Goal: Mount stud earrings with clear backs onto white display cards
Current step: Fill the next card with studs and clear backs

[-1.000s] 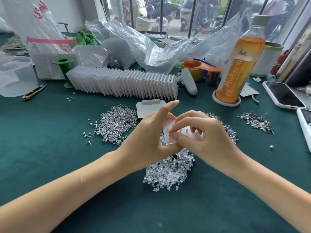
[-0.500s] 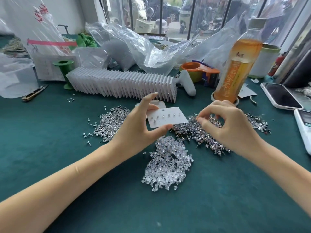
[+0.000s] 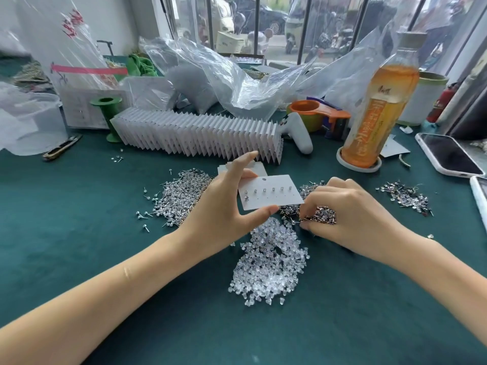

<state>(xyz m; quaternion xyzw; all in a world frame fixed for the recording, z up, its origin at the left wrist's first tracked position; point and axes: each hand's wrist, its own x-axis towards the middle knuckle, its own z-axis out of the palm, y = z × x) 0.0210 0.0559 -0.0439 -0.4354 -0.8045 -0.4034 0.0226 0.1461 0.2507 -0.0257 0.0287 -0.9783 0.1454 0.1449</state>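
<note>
My left hand (image 3: 224, 206) pinches a white display card (image 3: 274, 197) between thumb and forefinger, a little above the table. Several stud earrings sit in the card's upper row, and one more at its left edge below. My right hand (image 3: 350, 217) lies knuckles up on the middle pile of stud earrings (image 3: 316, 212), its fingertips curled down into the studs; what they hold is hidden. A pile of clear backs (image 3: 271, 267) lies below the card. Another stud pile (image 3: 181, 198) spreads to the left, and a small one (image 3: 407, 196) to the right.
A long row of filled white cards (image 3: 200, 135) stands behind the hands. An orange drink bottle (image 3: 379, 109) on a coaster, a white game controller (image 3: 297, 133), two phones (image 3: 448, 154) and plastic bags (image 3: 232, 83) crowd the back and right. Green felt (image 3: 66, 233) covers the table.
My hands parted after working together on the card. The left hand turned the card face up; the right hand swung right, then dropped onto the middle stud pile.
</note>
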